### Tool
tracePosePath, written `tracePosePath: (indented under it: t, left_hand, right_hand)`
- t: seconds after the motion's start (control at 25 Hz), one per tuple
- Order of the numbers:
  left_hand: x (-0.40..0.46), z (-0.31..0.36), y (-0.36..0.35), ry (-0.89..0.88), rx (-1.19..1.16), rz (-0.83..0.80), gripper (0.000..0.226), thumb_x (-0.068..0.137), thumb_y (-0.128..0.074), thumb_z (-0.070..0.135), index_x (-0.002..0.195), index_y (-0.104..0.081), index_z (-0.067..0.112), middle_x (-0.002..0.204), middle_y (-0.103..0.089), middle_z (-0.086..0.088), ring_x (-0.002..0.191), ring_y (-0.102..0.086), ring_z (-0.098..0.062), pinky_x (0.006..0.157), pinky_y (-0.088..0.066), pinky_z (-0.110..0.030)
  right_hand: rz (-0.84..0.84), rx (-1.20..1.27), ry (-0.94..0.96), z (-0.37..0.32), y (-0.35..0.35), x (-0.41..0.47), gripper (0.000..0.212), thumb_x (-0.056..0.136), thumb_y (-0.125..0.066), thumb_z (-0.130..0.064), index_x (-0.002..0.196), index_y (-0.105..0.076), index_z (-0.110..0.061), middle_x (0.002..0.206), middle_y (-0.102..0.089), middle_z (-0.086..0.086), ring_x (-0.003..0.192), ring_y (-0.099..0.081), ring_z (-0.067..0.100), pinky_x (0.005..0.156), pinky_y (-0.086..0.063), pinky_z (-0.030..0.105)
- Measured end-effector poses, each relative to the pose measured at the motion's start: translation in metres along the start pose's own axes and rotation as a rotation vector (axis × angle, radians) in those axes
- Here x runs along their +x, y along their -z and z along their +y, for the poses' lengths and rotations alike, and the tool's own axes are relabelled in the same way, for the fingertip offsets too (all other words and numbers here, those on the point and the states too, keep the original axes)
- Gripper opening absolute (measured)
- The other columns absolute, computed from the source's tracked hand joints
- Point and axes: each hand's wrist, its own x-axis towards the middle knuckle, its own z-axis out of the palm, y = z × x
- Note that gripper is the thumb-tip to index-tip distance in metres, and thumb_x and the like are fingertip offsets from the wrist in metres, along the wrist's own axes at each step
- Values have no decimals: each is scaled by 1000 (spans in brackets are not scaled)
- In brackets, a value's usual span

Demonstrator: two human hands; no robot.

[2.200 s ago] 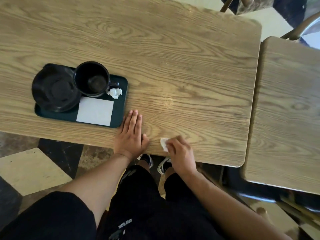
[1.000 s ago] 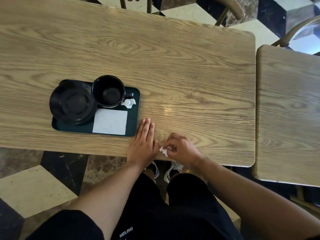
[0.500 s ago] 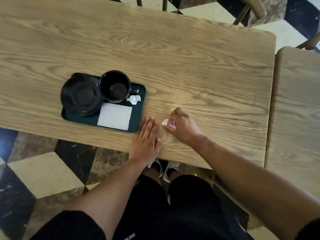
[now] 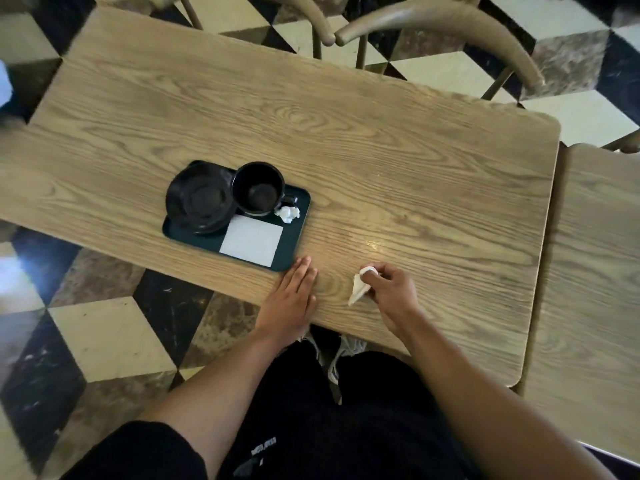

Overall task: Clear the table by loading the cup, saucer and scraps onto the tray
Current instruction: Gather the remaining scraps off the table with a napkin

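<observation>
Head: R hand (image 4: 393,295) grip pinches white scrap (image 4: 360,288), prob. tissue; L hand (image 4: 289,299) flat on table (image 4: 415,174).

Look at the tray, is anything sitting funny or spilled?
Nothing is spilled. One thing sits a bit oddly: the black saucer sticks out past the far left corner of the tray instead of lying fully inside it. The cup stands upright beside it, with a crumpled scrap and a flat napkin.

A light wood-grain desk (image 4: 398,161) with rounded corners carries a dark green tray (image 4: 294,244) near its front edge. A left hand (image 4: 289,299) lies flat on the desk, just beside the tray's corner.
</observation>
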Motion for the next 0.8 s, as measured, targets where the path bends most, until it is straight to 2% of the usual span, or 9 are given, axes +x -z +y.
tracePosePath:
  t: [0.12, 0.2, 0.32, 0.4, 0.52, 0.64, 0.68, 0.72, 0.8]
  left_hand:
    - [0, -8, 8, -36, -4, -21, 63, 104, -25, 39, 158, -34, 8, 171, -20, -6, 158, -11, -16, 128, -18, -42]
    - [0, -16, 12, -69, -13, -41, 61, 104, -28, 38, 156, -36, 9, 170, -21, -5, 158, -14, -16, 128, -20, -42]
    - [0, -25, 18, -131, -75, -86, 61, 103, -27, 39, 156, -38, 10, 169, -25, -4, 157, -17, -15, 128, -21, -41]
    - [-2, -32, 25, -175, -100, -110, 64, 102, -22, 42, 152, -43, 7, 168, -29, -5, 156, -21, -16, 127, -22, -42]
    - [-7, -53, 33, -281, -74, -145, 68, 101, -17, 42, 151, -46, 6, 166, -33, -6, 155, -27, -18, 128, -18, -40]
    - [-9, -75, 35, -370, -65, -128, 61, 102, -25, 37, 150, -47, 7, 162, -40, -7, 150, -37, -22, 125, -27, -43]
    - [-11, -81, 34, -385, -52, -125, 58, 102, -30, 35, 150, -48, 7, 162, -40, -7, 149, -39, -23, 124, -29, -44]
    - [-13, -90, 34, -400, -32, -128, 55, 102, -34, 32, 149, -50, 9, 163, -39, -6, 149, -39, -23, 125, -28, -43]
    - [-16, -106, 35, -441, 18, -124, 51, 100, -41, 29, 147, -51, 11, 165, -36, -5, 150, -38, -22, 127, -20, -39]
  right_hand:
    - [-118, 222, -65, -3, -10, -4, 15, 91, -63, 10, 81, -66, -2, 84, -66, 15, 80, -66, 25, 86, -54, 42]
    - [-172, 268, -76, -3, -16, -5, 17, 91, -60, 13, 80, -64, 1, 90, -65, 20, 81, -66, 24, 85, -54, 35]
    - [-159, 290, -90, 0, -26, -9, 16, 91, -57, 17, 86, -67, 5, 95, -68, 22, 87, -69, 24, 85, -58, 29]
    - [-99, 178, -64, 6, -34, -12, 19, 90, -60, 17, 94, -71, 1, 95, -72, 20, 89, -69, 27, 86, -57, 31]
    - [-14, -1, -12, 11, -46, -16, 32, 92, -65, 10, 109, -69, -17, 99, -75, 16, 86, -71, 24, 77, -58, 34]
    - [58, -178, 15, 9, -60, -16, 31, 98, -57, 5, 99, -71, -23, 101, -72, 13, 88, -73, 28, 78, -63, 48]
    - [73, -232, 24, 6, -67, -17, 34, 100, -52, 5, 95, -72, -22, 98, -70, 13, 85, -71, 27, 75, -64, 46]
    - [84, -261, 36, 3, -75, -18, 37, 100, -48, 5, 93, -73, -21, 94, -69, 12, 77, -68, 24, 66, -63, 38]
    - [105, -286, 42, -3, -88, -17, 36, 99, -46, 1, 97, -75, -19, 88, -66, 7, 65, -56, 17, 50, -47, 24]
